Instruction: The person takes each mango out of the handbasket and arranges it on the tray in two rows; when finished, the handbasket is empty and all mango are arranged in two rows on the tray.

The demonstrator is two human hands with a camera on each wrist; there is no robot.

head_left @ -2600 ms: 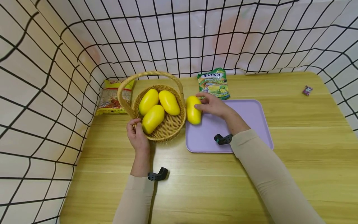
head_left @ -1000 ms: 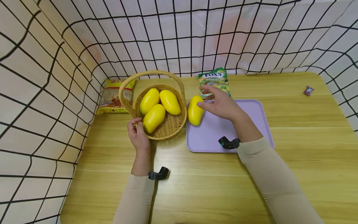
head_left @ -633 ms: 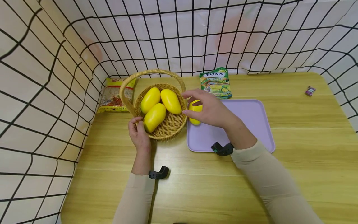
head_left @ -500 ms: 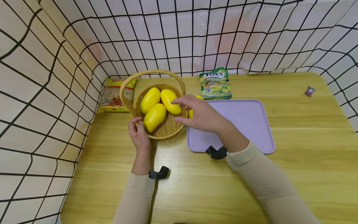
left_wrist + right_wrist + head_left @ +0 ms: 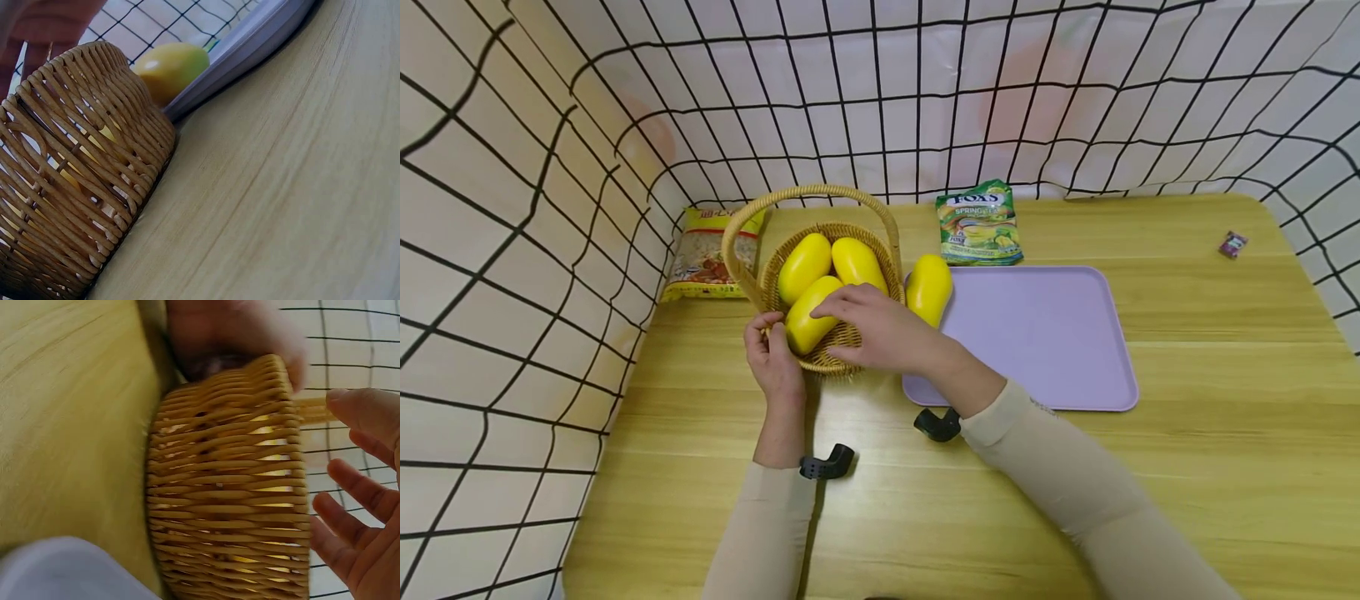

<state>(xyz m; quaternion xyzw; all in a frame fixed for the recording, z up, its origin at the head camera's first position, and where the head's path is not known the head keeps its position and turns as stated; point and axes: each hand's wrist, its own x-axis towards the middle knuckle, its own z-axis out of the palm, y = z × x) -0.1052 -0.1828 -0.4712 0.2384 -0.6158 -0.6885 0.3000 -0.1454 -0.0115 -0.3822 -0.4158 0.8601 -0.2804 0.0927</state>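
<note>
My left hand (image 5: 775,367) grips the front-left rim of a wicker basket (image 5: 94,162). Inside the basket lie a left mango (image 5: 805,267), a back mango (image 5: 857,263) and a front mango (image 5: 808,321), all yellow. Over the basket's front right is my right hand (image 5: 887,332), its fingers spread above the rim with nothing in them. Its fingertips overlap the front mango in the head view; I cannot tell whether they touch it. Another mango (image 5: 929,287) leans on the left edge of a lilac tray (image 5: 1037,342), right beside the basket.
A green Fox's candy bag (image 5: 977,223) lies behind the tray. Behind the basket on the left is a yellow-and-clear food packet (image 5: 709,258). One small purple wrapped candy (image 5: 1232,244) lies at the far right. Black-gridded white cloth (image 5: 910,100) walls the wooden table (image 5: 925,517).
My right hand has let go of the mango on the tray's left edge and moved left and forward over the basket. My left hand has stayed on the basket rim.
</note>
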